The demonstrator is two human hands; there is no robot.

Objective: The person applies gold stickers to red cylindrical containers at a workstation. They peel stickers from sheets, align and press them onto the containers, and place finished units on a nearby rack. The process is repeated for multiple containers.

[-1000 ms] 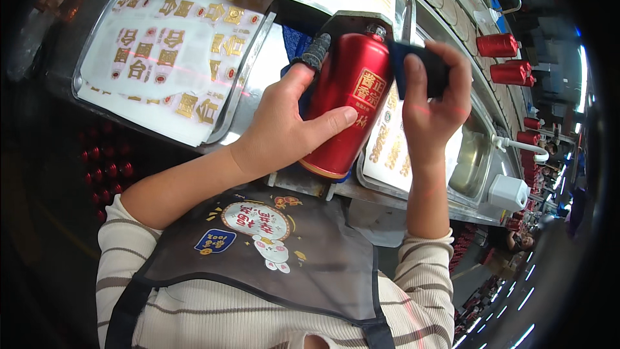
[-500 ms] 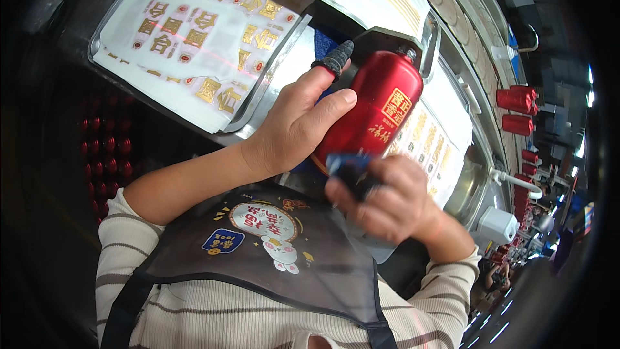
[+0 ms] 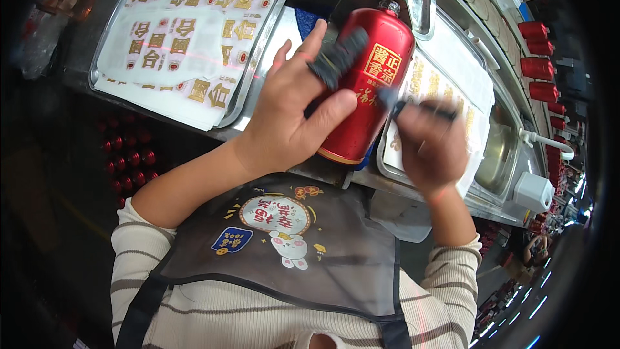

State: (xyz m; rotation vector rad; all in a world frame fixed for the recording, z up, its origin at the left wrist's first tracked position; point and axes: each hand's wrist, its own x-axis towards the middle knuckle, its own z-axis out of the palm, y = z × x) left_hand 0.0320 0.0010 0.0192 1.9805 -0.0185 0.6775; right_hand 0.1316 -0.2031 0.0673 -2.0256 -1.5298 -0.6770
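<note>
Nearest to me hangs my dark apron with a cartoon patch, over striped sleeves. My left hand wraps the red bottle from its left side, thumb lying across the front, grip closed on the body; one fingertip wears a dark cover, blurred against the bottle's shoulder. The bottle lies tilted on the bench, base toward me, small cap pointing away, gold label on its upper right side. My palm hides most of its left flank.

My right hand is blurred just right of the bottle. It is curled round a small dark tool, which touches the bottle's side near the label; I cannot make out what kind of tool it is.

Beyond, two metal trays sit on the bench: the left tray holds sheets of gold-and-white stickers, the right tray holds more, half hidden by my right hand. Farther right, about six red bottles stand in a row, some cut off by the dark rim.
</note>
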